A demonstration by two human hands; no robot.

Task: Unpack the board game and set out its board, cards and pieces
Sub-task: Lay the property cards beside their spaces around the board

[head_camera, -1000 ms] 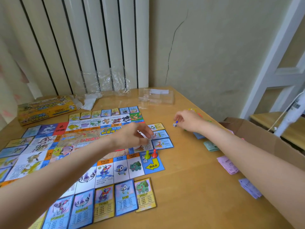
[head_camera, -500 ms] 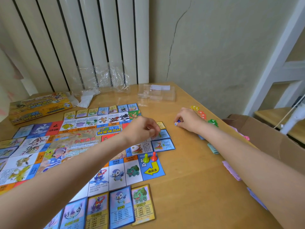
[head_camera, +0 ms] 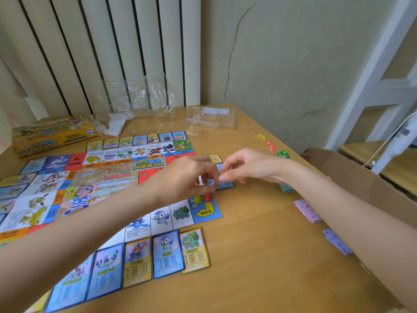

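Wooden table (head_camera: 259, 256), matt, light grain. On it the game board (head_camera: 108, 186) lies flat: glossy printed paper, a border of square cartoon-creature cells, a blue corner cell with a yellow arrow and the characters 由此去. The centre title is printed in Chinese, too blurred to read surely.

Left hand (head_camera: 185, 179): fingers curled inward above the board's right edge, tips around a small white die (head_camera: 210, 182) with blue pips; a second whitish piece sits beside it in the same curl, identity unclear. Right hand (head_camera: 246, 166): fingers bent, tips meeting the left hand's at the die; which hand bears the die I cannot tell.

Just below the hands, a red pawn (head_camera: 208, 197) and a green pawn (head_camera: 198, 199), smooth plastic, stand upright on the arrow cell.

A row of rectangular cards (head_camera: 167, 254), shiny, blue or yellow bordered, lies along the near edge of the board.

Far left: yellow cardboard game box (head_camera: 54, 135). Beside it crumpled clear film (head_camera: 140, 98); further right a clear plastic tray (head_camera: 209, 119). Right edge: yellow, red and green plastic tokens (head_camera: 269, 145), pale purple paper notes (head_camera: 308, 210), brown cardboard carton (head_camera: 361, 175).
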